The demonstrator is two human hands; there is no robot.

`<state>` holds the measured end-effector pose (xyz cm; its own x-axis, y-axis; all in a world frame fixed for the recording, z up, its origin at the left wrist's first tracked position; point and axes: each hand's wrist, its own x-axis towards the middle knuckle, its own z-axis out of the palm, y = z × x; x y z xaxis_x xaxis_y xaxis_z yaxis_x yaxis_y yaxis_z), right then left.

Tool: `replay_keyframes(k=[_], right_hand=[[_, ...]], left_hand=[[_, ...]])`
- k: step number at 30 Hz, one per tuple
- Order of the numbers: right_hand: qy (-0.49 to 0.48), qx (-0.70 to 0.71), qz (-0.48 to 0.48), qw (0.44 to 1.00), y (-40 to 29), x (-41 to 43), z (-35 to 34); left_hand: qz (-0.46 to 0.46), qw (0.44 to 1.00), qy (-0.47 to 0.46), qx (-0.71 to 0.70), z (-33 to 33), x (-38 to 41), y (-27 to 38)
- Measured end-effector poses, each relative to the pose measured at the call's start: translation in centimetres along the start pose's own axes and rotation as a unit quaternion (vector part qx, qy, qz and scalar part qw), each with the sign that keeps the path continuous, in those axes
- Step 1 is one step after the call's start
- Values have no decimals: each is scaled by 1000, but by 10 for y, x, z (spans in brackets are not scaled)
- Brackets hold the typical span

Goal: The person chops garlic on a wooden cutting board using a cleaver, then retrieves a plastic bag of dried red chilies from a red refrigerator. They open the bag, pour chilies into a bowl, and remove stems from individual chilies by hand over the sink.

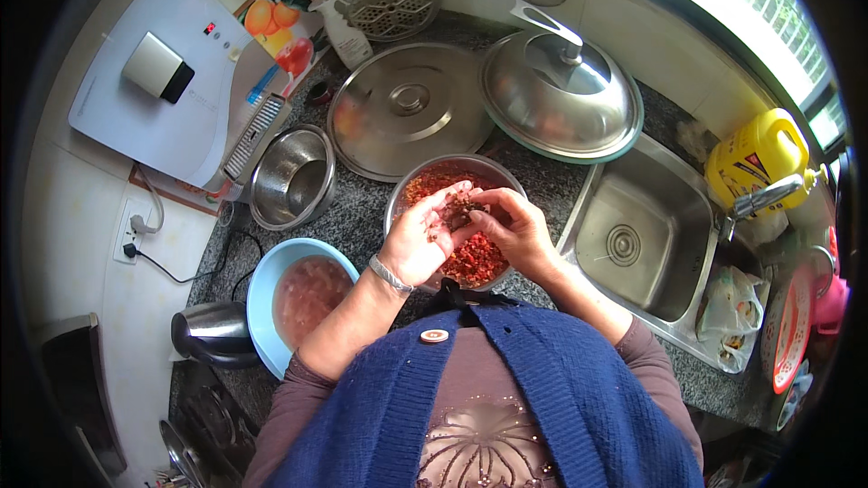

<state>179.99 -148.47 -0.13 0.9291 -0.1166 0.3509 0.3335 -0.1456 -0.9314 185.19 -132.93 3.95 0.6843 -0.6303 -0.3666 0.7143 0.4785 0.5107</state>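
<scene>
My left hand [415,238] is cupped palm up and holds a small heap of dark spice like peppercorns [458,211], with a few grains stuck to the palm. The fingertips of my right hand [521,227] pinch at this heap from the right. Both hands are above a round steel basin [391,209], whose rim shows around them. Chopped red chili [478,263] fills the basin, partly hidden under my hands. Below my left forearm stands a light blue plastic basin [260,308] with pinkish pieces, perhaps meat, in cloudy liquid [308,298].
A steel bowl [293,179], a flat steel lid [441,98] and a domed pan lid [563,105] surround the basin on the granite counter. To the right lie a steel sink [630,237], its faucet [766,195] and a yellow jug [756,159]. An electric kettle [210,333] is at lower left.
</scene>
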Motion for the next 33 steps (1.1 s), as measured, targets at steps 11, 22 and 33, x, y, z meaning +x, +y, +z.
replay_keyframes(k=[11,22,33], right_hand=[[-27,361,306,881,10,-6,-10],[-52,604,361,709,9,-2,2],[-35,204,210,955,-5,-2,28]], left_hand=[[28,999,21,-22,-6,2,7],[60,994,-18,-93,3,-3,1],[129,987,-37,-90,-6,-10,-1]])
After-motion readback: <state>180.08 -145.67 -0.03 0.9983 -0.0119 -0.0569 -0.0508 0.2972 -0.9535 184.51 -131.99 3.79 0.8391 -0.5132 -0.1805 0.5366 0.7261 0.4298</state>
